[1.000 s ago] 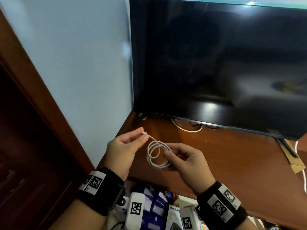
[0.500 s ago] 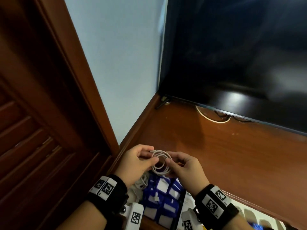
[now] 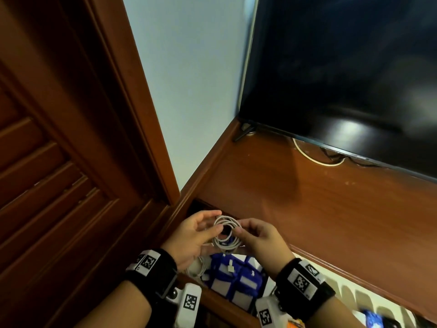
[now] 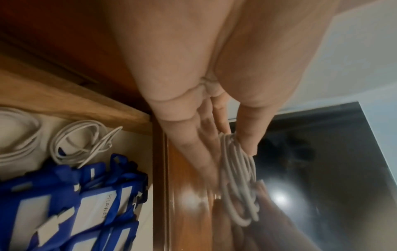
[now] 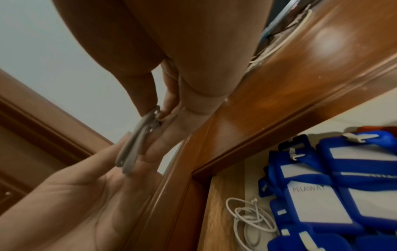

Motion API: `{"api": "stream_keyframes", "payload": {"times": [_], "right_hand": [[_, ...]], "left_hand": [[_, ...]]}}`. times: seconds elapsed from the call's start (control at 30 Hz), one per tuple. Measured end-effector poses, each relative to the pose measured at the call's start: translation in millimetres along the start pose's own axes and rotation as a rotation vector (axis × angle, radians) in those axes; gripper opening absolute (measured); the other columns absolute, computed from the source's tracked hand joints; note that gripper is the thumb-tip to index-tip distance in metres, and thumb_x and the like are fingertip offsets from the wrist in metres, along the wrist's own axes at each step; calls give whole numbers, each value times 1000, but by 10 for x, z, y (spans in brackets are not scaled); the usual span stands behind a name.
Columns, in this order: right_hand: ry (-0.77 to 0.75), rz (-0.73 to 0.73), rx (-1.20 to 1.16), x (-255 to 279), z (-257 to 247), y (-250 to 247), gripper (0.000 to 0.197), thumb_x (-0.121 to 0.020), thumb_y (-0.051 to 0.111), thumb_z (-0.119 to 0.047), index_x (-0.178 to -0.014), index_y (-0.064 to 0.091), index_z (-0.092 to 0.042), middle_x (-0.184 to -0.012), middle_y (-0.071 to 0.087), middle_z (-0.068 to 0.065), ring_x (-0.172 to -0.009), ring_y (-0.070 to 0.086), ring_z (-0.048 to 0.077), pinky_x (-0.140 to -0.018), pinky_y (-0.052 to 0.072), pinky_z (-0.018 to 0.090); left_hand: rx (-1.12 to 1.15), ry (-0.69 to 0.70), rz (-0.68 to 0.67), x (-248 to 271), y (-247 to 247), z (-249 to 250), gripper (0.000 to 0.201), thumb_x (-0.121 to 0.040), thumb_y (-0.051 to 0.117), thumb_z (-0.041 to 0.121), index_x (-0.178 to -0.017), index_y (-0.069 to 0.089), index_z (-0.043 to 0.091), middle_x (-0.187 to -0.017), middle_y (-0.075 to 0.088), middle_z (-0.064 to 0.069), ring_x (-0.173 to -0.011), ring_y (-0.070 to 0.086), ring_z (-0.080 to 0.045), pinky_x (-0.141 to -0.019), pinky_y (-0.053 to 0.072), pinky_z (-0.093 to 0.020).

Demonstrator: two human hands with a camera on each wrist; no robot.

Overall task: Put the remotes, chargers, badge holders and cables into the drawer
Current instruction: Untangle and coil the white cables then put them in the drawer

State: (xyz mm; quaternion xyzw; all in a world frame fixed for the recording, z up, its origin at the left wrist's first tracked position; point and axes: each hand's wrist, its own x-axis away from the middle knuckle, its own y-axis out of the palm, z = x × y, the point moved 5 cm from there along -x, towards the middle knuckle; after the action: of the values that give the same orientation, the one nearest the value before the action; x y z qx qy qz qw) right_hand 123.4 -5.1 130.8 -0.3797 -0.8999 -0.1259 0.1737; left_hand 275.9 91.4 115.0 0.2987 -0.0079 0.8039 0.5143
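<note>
Coiled white cable held between both hands above the open drawer.

Head view: left hand and right hand facing each other at the worktop front edge; each grip pinching one side of the coil, thumb against fingertips; blue badge holders directly beneath in the drawer; dark television at the back of the worktop. Left wrist view: fingers fairly straight under the loops, thumb pressing the cable from above; two other white cables lying in the drawer corner beside the badge holders. Right wrist view: thumb and fingertips closed on the coil, seen edge-on; left palm open behind it; badge holders and a loose cable below in the drawer.
</note>
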Motion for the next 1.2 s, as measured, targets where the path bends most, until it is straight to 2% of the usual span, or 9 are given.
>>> {"api": "stream_keyframes", "payload": {"times": [0.17,0.27,0.33,0.43,0.67,0.83,1.03,1.1,1.2], "right_hand": [[-14,-4,-74,70,-53,6,21,-98,64,-13,-113,71,-1,-103,75,25,-92,72,41,-92,57,62],[-24,-18,-184,136,-154,-23,26,-103,55,-15,-117,72,-3,-109,69,35,-94,66,45,-97,52,66],[-46,-41,-285,197,-275,-50,28,-101,53,-11,-117,73,-1,-109,66,39,-89,64,41,-94,55,59],[-146,-66,-337,315,-512,-88,25,-91,63,-3,-113,74,0,-105,70,31,-82,68,33,-82,62,44],[-316,-61,-302,521,-940,-192,26,-90,65,-3,-115,71,2,-111,71,30,-99,71,38,-93,60,46],[-371,54,-113,645,-1137,-421,20,-91,67,-7,-108,78,-9,-97,75,17,-77,67,17,-71,56,24],[-373,93,82,745,-1170,-472,19,-98,64,-14,-107,79,-22,-98,77,10,-83,66,29,-86,55,51],[-373,80,0,770,-1186,-440,19,-92,69,-18,-108,78,-20,-91,73,14,-76,63,26,-80,52,51],[-411,45,-93,812,-1229,-408,20,-87,73,-16,-107,75,-11,-87,67,19,-73,62,28,-74,53,38]], "left_hand": [[-5,80,17,34,12,78,52,-84,76,4,-133,62,14,-121,74,-13,-111,71,-40,-95,57,-58],[-35,191,26,81,63,251,53,-78,79,3,-129,64,13,-119,75,-14,-103,75,-35,-86,63,-44],[-26,262,19,122,109,400,56,-74,80,4,-127,65,12,-117,75,-15,-103,75,-33,-83,63,-38],[16,331,-26,198,241,641,55,-73,77,3,-127,65,8,-115,76,-17,-104,75,-32,-82,63,-34],[69,410,-153,309,512,1066,51,-74,74,-1,-124,66,6,-116,75,-20,-101,75,-29,-75,63,-30],[-50,524,-138,358,641,1269,47,-76,76,4,-122,67,8,-112,76,-16,-100,76,-30,-80,63,-32],[-354,710,-9,423,798,1318,38,-90,75,2,-123,69,21,-109,78,1,-101,76,-19,-89,62,-37],[-437,762,31,439,842,1304,37,-93,75,9,-124,68,27,-108,78,7,-102,75,-16,-88,62,-40],[-518,821,71,467,900,1303,37,-94,74,13,-126,67,29,-108,77,11,-101,75,-11,-84,64,-39]]}}
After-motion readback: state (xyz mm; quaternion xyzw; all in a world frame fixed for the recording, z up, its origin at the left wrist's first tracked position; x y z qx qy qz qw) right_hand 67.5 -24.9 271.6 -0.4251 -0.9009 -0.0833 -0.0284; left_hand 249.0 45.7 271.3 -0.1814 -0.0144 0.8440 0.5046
